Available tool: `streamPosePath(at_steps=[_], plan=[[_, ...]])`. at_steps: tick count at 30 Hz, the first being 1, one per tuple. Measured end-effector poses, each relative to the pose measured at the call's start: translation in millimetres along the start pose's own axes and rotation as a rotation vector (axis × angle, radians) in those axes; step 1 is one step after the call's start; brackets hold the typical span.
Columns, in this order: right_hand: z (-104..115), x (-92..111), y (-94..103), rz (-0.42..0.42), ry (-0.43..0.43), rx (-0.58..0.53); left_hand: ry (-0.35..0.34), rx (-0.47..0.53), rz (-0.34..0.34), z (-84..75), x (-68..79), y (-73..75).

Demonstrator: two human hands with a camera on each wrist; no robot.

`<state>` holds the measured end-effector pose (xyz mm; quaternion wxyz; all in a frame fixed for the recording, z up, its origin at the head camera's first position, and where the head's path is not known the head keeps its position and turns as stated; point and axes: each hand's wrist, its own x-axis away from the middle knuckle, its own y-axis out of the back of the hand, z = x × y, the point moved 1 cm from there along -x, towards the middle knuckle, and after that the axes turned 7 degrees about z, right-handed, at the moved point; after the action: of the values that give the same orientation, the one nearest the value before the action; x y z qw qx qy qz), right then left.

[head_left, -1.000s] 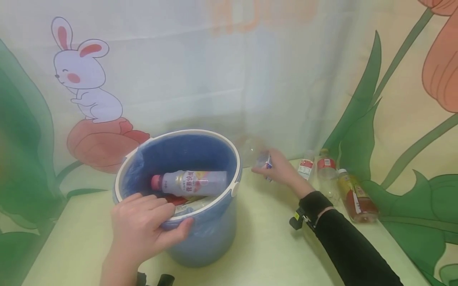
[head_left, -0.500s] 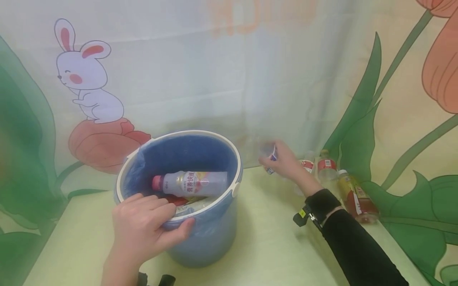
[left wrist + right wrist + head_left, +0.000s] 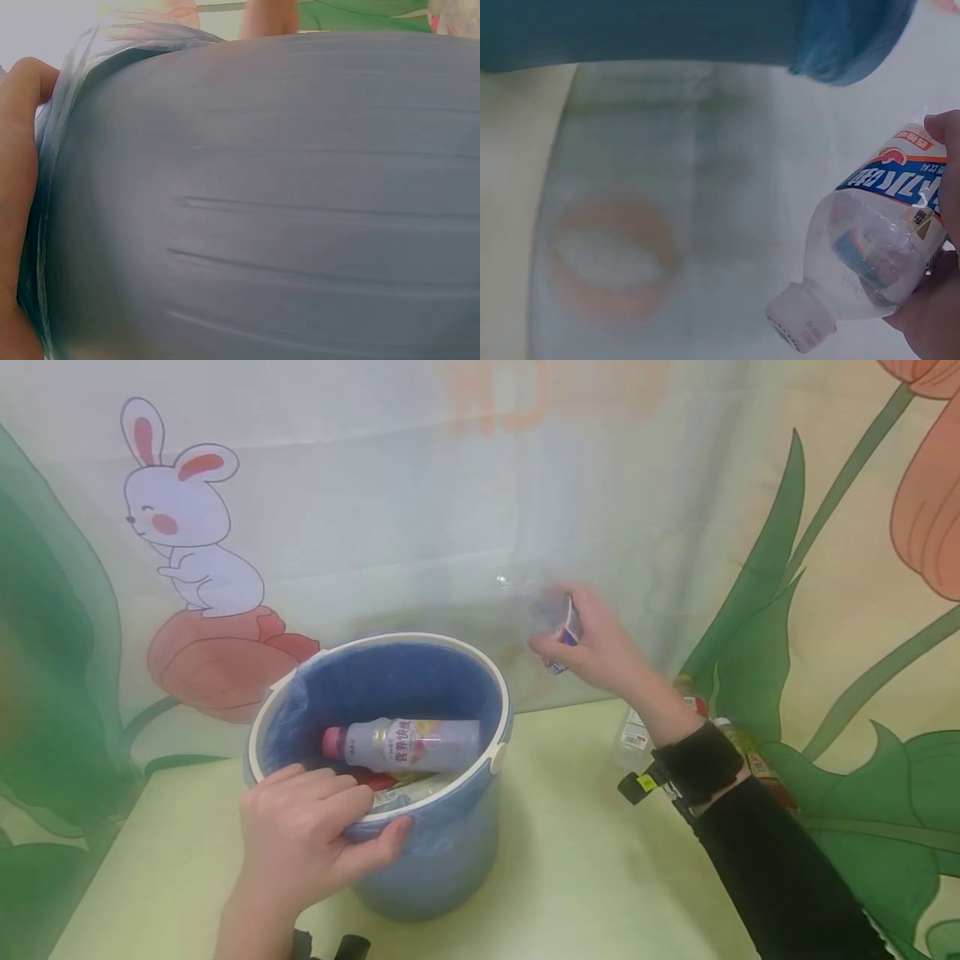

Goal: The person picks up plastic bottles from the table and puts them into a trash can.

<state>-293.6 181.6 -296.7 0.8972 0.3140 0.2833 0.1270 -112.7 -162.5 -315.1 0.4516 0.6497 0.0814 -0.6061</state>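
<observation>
In the head view my left hand grips the near rim of a blue bin, with its thumb outside. A thin blue bag lines the bin and folds over the white rim. Inside lies a drink bottle with a pink cap, on top of other litter that is partly hidden. To the right of the bin, my right hand holds a clear plastic bottle around its blue-and-white label, raised above the table. The right wrist view shows this bottle see-through, its white cap pointing down and left.
On the right of the pale yellow table stand or lie more bottles, partly behind my right arm: a clear bottle and a yellow-labelled bottle. A printed cloth with a rabbit hangs behind the table.
My right hand has lifted the clear bottle up from near the back of the table. The left hand has stayed on the bin's rim.
</observation>
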Motion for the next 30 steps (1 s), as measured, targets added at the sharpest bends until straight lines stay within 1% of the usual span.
streamPosePath(at_steps=[3,8,11,14,19,21,27,30], plan=[[28.6,-7.0,7.7,-0.005,0.061,0.076,-0.002,0.003,0.0,0.0,0.1,0.1],[75.4,-14.6,13.0,0.033,0.117,0.188,0.009,-0.001,0.009,0.9,-0.4,1.9],[98.3,-18.2,13.0,0.064,0.146,0.243,0.012,-0.003,0.009,1.3,-1.4,2.7],[116.5,-20.6,10.9,0.093,0.169,0.279,0.011,-0.004,0.011,1.2,-2.0,2.5],[138.0,-23.3,1.3,0.14,0.238,0.307,0.008,-0.004,0.016,1.3,-1.7,1.4],[143.7,-24.5,-4.3,0.157,0.275,0.336,0.005,-0.002,0.014,1.6,-1.5,1.0],[155.1,-27.2,-24.5,0.198,0.349,0.473,0.001,0.0,0.014,1.8,-0.7,0.0],[157.5,-29.1,-36.3,0.235,0.375,0.5,0.0,0.003,0.013,1.2,-1.0,-0.3]])
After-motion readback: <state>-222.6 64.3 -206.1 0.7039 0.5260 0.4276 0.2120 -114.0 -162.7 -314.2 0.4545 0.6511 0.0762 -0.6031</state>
